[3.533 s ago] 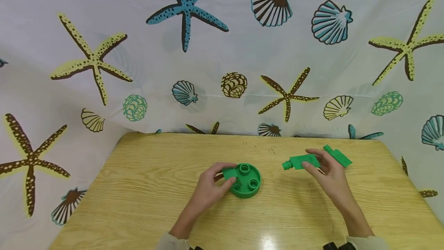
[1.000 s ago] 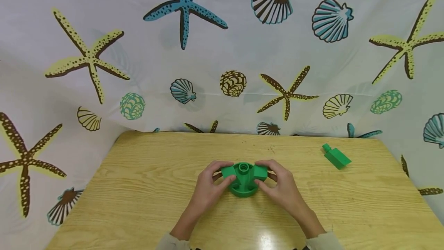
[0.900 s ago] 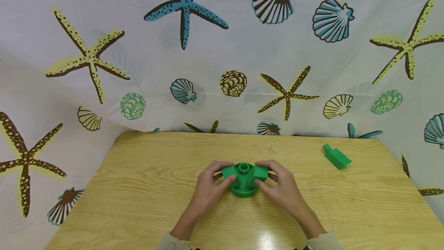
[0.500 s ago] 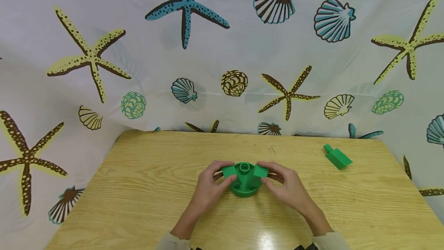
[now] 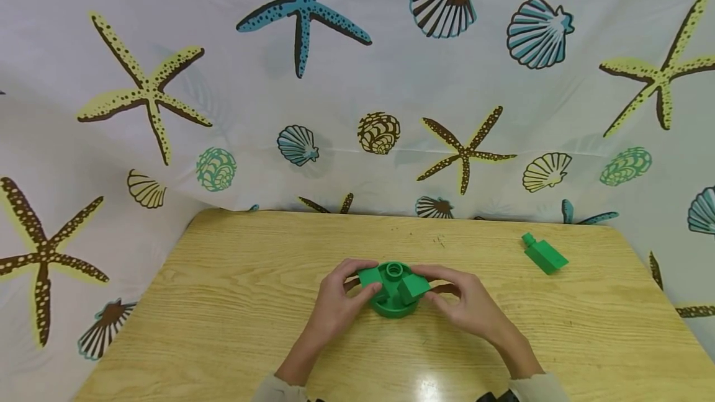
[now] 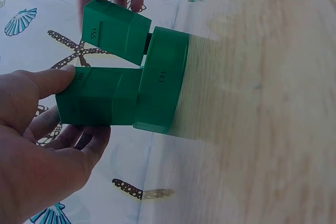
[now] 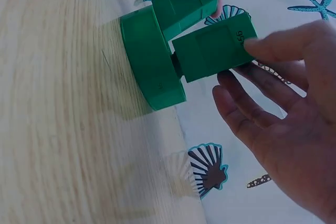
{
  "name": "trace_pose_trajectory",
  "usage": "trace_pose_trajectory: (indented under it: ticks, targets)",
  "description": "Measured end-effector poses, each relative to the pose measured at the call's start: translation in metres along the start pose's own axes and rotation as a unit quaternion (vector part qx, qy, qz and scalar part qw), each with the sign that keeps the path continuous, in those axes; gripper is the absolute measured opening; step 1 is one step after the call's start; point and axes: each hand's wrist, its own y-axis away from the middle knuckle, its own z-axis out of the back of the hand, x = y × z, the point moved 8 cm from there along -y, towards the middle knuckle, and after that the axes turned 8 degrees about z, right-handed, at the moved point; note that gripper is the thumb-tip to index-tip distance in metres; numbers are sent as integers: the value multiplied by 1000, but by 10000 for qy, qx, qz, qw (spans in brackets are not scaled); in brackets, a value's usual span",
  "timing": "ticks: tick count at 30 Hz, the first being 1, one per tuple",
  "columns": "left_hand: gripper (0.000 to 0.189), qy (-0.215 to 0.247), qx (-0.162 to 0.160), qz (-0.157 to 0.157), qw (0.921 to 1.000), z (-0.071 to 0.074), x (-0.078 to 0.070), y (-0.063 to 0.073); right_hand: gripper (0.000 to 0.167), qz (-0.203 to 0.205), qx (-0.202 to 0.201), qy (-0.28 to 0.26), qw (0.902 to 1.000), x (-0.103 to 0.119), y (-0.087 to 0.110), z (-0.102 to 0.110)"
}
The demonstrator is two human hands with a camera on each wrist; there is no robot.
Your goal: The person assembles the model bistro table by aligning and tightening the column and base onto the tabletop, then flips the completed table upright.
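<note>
A round green plastic base (image 5: pixel 393 311) stands on the wooden table, its threaded socket (image 5: pixel 394 270) showing at the back. My left hand (image 5: pixel 339 290) grips a green block (image 6: pixel 100 98) that sits against the base on its left side. On the other side, my right hand (image 5: pixel 472 303) pinches a second green block (image 7: pixel 215 48) between thumb and fingers. In the right wrist view, a short dark neck joins this block to the base with a small gap. Small dark numbers mark the pieces; the left block's lower end is hidden.
A third green block (image 5: pixel 546 257) with a threaded neck lies on its side at the back right of the table (image 5: pixel 234 303). Behind the table hangs a white cloth (image 5: pixel 335 98) printed with starfish and shells.
My right hand has brought its block leftward from the right of the table onto the base. That block has since turned about its neck. The left hand stays in place.
</note>
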Motion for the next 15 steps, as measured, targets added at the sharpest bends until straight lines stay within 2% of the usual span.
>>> trace_pose_trajectory:
  ticks: [5,9,15]
  targets:
    - [33,-20,-48,-25,10000,-1,-1,2,40,85,79,109,9999,2,1,2]
    - [34,-4,-49,-8,10000,-2,-1,4,40,73,114,-55,9999,1,4,0]
    - [33,-21,-44,-73,10000,-4,0,7,38,87,-111,-131,9998,1,6,-1]
